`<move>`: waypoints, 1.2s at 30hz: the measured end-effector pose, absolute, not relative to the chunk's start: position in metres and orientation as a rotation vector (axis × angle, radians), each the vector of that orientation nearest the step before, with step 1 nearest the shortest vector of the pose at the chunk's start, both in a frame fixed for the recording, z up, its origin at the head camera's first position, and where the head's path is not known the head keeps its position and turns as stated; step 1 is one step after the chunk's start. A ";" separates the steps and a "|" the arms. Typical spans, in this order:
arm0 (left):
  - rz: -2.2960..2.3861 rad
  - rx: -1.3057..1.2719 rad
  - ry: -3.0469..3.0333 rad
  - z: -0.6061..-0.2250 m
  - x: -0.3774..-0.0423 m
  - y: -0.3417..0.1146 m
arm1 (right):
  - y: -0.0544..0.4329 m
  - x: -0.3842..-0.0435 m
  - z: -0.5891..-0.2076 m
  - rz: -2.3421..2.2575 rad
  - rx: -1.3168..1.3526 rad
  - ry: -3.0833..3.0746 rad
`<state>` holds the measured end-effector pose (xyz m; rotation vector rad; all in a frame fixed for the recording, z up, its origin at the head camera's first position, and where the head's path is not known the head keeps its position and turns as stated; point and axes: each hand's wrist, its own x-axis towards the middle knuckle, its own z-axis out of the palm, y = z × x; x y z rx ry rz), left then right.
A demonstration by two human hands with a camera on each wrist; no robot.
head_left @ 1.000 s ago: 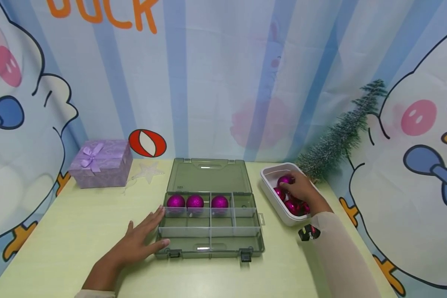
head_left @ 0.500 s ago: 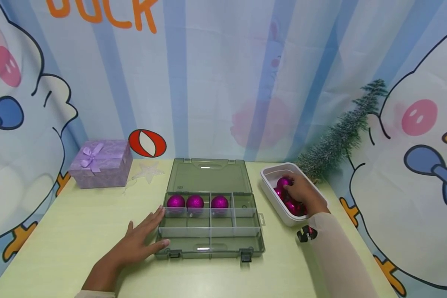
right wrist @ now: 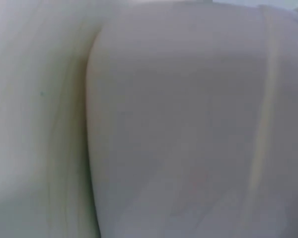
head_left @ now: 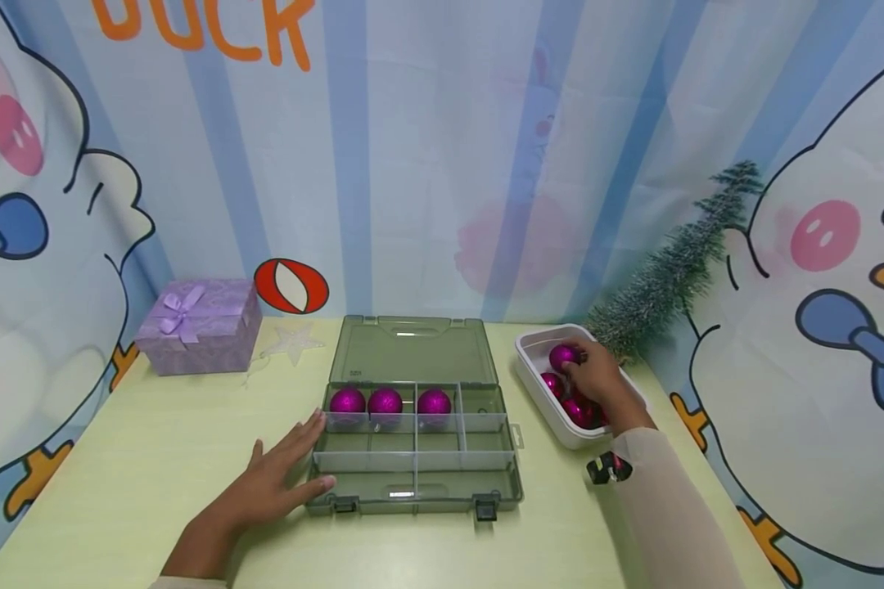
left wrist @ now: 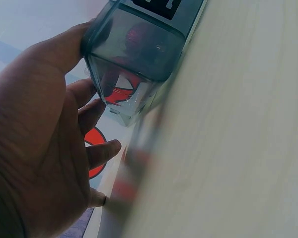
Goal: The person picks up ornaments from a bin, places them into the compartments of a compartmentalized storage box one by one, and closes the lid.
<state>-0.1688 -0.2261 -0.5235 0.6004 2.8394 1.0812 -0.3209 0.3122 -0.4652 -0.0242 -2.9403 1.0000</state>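
Right of centre in the frame, the uppermost ball [head_left: 562, 357] in the tub [head_left: 548, 411] is pinched by the right hand [head_left: 601, 383] and, probably light, stiff and slippery, is best held gently round its middle, while the left hand [head_left: 276, 474] is rested, fingers spread, against the case [head_left: 442, 505].

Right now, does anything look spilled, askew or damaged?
Only the frosted green tinsel tree beside the white rectangular plastic tub: it slants rightward, though perspective may exaggerate that. No spill or damage shows.
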 end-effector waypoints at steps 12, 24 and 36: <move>1.081 0.596 2.844 -0.521 -0.168 -0.226 | 0.308 -0.310 -0.458 1.193 0.019 -2.715; 1.086 0.608 2.837 -0.524 -0.169 -0.226 | 0.292 -0.290 -0.450 1.363 0.108 -2.586; 1.081 0.605 2.836 -0.526 -0.170 -0.227 | 0.271 -0.276 -0.447 1.534 0.183 -2.495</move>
